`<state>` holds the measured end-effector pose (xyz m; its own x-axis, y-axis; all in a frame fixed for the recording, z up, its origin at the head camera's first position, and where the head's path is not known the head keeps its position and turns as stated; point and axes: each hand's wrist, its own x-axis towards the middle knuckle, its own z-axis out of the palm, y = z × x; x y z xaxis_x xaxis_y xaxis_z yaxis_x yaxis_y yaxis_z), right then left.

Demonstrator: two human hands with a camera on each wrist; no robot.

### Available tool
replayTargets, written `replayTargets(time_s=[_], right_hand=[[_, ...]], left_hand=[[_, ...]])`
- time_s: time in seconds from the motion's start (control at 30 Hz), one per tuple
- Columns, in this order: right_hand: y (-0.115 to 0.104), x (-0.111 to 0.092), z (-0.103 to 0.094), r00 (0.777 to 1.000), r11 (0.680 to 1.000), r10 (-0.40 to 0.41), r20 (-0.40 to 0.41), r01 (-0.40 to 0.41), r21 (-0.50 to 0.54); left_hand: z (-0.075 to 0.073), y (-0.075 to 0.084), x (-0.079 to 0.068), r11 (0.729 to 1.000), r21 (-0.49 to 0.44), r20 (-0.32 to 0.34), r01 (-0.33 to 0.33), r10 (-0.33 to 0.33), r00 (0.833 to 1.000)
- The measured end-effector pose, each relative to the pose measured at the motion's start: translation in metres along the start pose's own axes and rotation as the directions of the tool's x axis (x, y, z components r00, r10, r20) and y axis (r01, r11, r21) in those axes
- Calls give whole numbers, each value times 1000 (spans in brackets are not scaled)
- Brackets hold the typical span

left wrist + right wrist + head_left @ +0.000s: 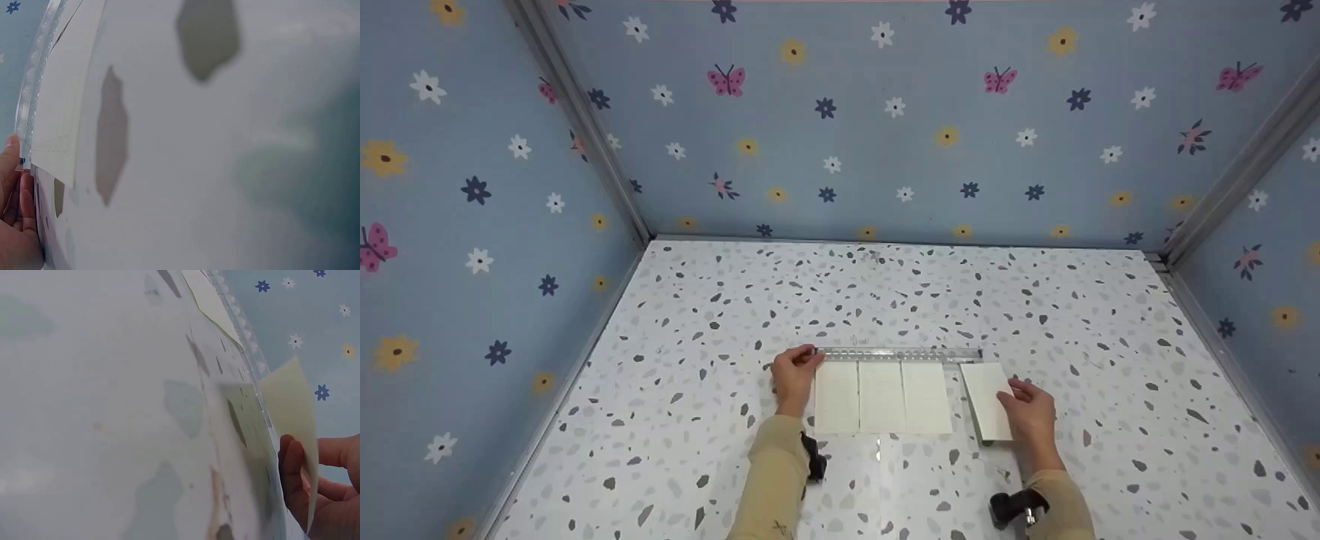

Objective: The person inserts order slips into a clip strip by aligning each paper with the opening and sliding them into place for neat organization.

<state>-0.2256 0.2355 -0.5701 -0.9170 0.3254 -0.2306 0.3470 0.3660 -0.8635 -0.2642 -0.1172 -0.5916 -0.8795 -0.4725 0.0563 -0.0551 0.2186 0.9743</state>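
Note:
In the head view a clear plastic ruler (896, 355) lies crosswise on the speckled table. My left hand (793, 379) pinches its left end between thumb and fingers, as the left wrist view also shows at the ruler (34, 84). Three pale yellow paper slips (881, 397) lie side by side, their top edges along the ruler. To their right, my right hand (1031, 416) pinches a fourth such slip (986, 401) by its right edge. The right wrist view shows this slip (292, 394) raised at a tilt, thumb on one side and fingers on the other.
The white speckled tabletop (840, 300) extends around both hands. Blue flowered panels (900, 127) rise at the back and on both sides, joined by grey metal posts (577, 112). Black wrist cameras (814, 457) sit on both of my forearms.

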Motion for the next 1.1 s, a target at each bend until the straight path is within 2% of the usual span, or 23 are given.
replayTargets(time_s=[0.17,0.5,1.0,1.1], right_hand=[[-2,4,5,998,998,59,27,-60,22],[-6,8,14,998,998,61,21,-61,30],[-9,3,24,999,999,-48,18,47,24],[-9,3,26,999,999,-37,17,37,29]], left_hand=[[0,0,1,1000,9,-2,5,-5,1000],[0,2,0,1000,-1,1,4,-4,1000],[1,1,1,1000,22,-4,-1,1,1000],[1,1,0,1000,26,-6,2,-2,1000]])
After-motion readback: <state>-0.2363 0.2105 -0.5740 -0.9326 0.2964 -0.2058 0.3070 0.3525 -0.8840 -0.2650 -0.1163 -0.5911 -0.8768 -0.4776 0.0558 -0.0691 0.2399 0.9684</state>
